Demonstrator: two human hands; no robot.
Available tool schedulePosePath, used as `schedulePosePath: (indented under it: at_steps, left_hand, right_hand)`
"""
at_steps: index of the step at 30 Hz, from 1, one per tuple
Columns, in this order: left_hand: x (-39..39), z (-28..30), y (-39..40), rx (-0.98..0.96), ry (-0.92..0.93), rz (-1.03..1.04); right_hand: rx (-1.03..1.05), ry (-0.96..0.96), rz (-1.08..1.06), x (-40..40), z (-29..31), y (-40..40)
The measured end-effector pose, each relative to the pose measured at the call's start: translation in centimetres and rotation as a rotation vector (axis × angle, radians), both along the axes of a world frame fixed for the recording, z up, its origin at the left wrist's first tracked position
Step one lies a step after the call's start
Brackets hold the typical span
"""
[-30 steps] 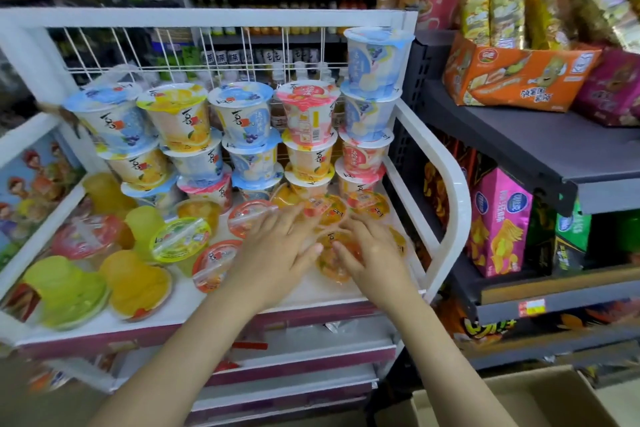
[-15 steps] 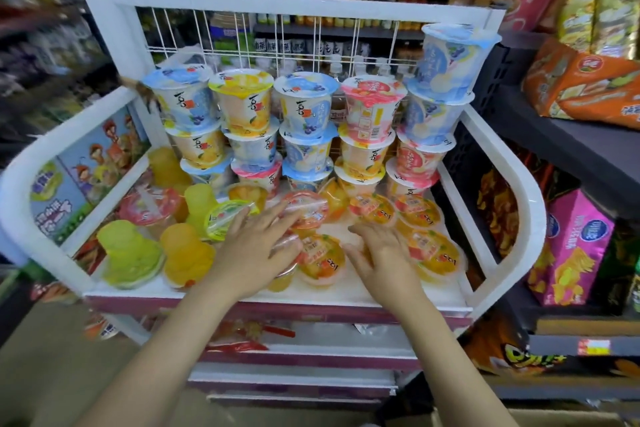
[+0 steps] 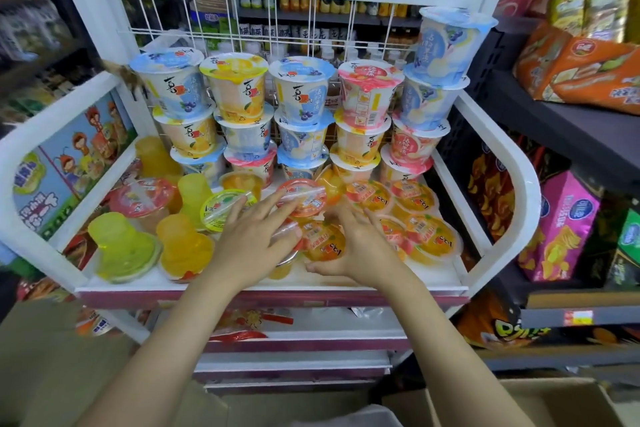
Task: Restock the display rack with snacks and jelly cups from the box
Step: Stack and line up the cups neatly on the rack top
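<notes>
The white display rack (image 3: 519, 163) has a wire-grid back and a flat top shelf. Along the back stand tall jelly cups (image 3: 301, 94) in five stacks, blue, yellow and pink lids up. In front lie small orange jelly cups (image 3: 431, 241), lids up, close together at the right; yellow and green ones (image 3: 119, 248) sit upside down at the left. A cardboard box (image 3: 519, 402) shows at the bottom right corner.

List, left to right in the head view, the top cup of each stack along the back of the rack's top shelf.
Blue-lidded cup → yellow-lidded cup → blue-lidded cup → pink-lidded cup → blue-lidded cup, which tops the tallest stack at the right end.
</notes>
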State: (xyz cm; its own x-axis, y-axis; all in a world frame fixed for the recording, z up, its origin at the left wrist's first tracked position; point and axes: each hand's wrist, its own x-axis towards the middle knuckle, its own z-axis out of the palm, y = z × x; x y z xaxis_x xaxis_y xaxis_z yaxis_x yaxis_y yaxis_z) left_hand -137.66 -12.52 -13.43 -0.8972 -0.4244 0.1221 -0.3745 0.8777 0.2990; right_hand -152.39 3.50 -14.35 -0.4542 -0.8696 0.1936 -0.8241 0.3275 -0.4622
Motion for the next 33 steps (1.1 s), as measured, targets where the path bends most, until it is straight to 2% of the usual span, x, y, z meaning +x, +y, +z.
schedulePosePath:
  at_steps: [8, 13, 16, 22, 24, 29, 31, 33]
  left_hand:
    - [-0.2, -0.2, 0.0, -0.012, -0.017, 0.004]
    - [-0.2, -0.2, 0.0, 0.006, -0.037, 0.013]
    - [-0.2, 0.0, 0.0, 0.012, -0.038, 0.011]
    - [0.1, 0.8, 0.1, 0.094, -0.044, -0.001]
    - [0.1, 1.3, 0.0, 0.122, -0.035, -0.017]
    - [-1.9, 2.7, 1.3, 0.133, 0.249, -0.122]
    - [-3.1, 3.3, 2.2, 0.276, 0.321, -0.138]
    - [-4.1, 4.1, 3.4, 0.554, 0.37, -0.148]
  right_hand:
    - [0.036, -0.036, -0.059, -0.4, 1.2, 1.0]
    - [0.15, -0.006, -0.02, -0.1, 1.4, 0.5]
    - [0.135, -0.039, 0.006, -0.3, 1.5, 0.2]
    - [-0.142, -0.323, 0.011, -0.5, 3.0, 1.2]
    - [-0.254, -0.338, -0.014, -0.8, 3.7, 1.3]
    - [-0.488, -0.378, -0.127, -1.5, 4.6, 1.3]
    - [-0.55, -0.467, -0.141, -1.6, 5.0, 1.5]
    - [-0.592, -0.593, -0.117, -1.6, 5.5, 2.0]
